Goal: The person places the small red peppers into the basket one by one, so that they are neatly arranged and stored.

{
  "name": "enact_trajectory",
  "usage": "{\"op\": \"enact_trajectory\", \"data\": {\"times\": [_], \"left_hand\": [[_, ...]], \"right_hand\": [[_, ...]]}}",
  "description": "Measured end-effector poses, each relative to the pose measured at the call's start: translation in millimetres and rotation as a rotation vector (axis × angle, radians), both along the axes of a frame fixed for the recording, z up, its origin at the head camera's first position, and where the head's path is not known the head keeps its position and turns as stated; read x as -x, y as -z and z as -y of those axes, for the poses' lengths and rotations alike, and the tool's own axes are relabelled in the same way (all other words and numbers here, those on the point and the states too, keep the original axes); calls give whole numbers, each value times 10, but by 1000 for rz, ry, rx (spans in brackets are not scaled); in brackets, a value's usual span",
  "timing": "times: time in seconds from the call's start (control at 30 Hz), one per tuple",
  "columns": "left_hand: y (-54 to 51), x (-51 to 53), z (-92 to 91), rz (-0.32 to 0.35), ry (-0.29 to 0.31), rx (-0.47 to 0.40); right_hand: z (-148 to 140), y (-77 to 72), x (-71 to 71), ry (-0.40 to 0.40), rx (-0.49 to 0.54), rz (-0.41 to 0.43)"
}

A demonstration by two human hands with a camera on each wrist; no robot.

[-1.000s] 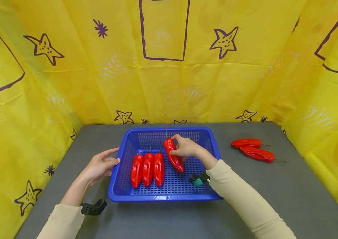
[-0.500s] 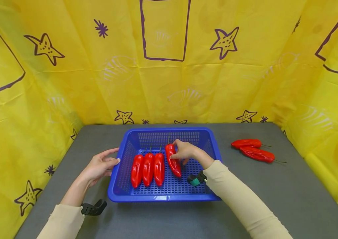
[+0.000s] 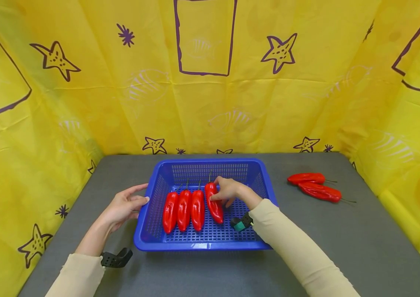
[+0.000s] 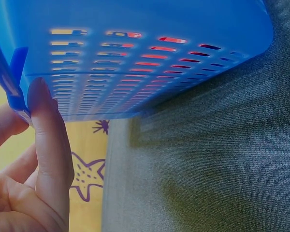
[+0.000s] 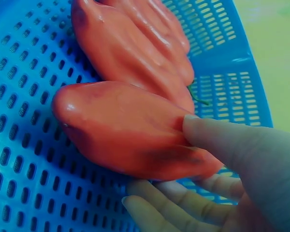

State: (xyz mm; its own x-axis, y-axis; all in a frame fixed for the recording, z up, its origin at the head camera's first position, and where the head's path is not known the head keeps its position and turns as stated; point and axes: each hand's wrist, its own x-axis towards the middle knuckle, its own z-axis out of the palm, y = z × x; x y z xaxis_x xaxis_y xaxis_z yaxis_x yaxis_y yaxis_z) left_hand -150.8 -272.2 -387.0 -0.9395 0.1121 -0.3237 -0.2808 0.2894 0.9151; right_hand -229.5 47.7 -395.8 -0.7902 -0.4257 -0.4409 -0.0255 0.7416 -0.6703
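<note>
My right hand [image 3: 226, 192] is inside the blue plastic basket [image 3: 202, 246], holding a red chili pepper [image 3: 215, 208] between thumb and fingers. In the right wrist view the thumb lies on top of this pepper [image 5: 121, 125] and the other fingers are beneath it. To its left, three red peppers [image 3: 184, 210] lie side by side on the basket floor, stems toward the far wall. My left hand [image 3: 122, 206] pinches the basket's left rim; the left wrist view shows its fingertips [image 4: 38, 94] at the rim and outer wall [image 4: 135, 14].
Two more red peppers [image 3: 319, 192] lie touching on the grey tabletop [image 3: 306, 231], right of the basket. A yellow curtain [image 3: 202, 111] with starfish drawings surrounds the table at the back and sides.
The right hand has lowered the pepper toward the near side and slightly left, bringing it closer to the row of three. The left hand and basket have stayed in place.
</note>
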Motion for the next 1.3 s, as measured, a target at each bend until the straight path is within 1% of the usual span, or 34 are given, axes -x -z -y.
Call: {"op": "enact_trajectory", "data": {"times": [0.47, 0.67, 1.3], "left_hand": [[4, 10, 4, 5, -2, 4], [8, 13, 6, 6, -3, 8], [24, 3, 7, 2, -7, -8]], "right_hand": [[51, 67, -5, -12, -56, 43], [57, 90, -16, 1, -73, 72], [62, 111, -30, 25, -75, 66]]}}
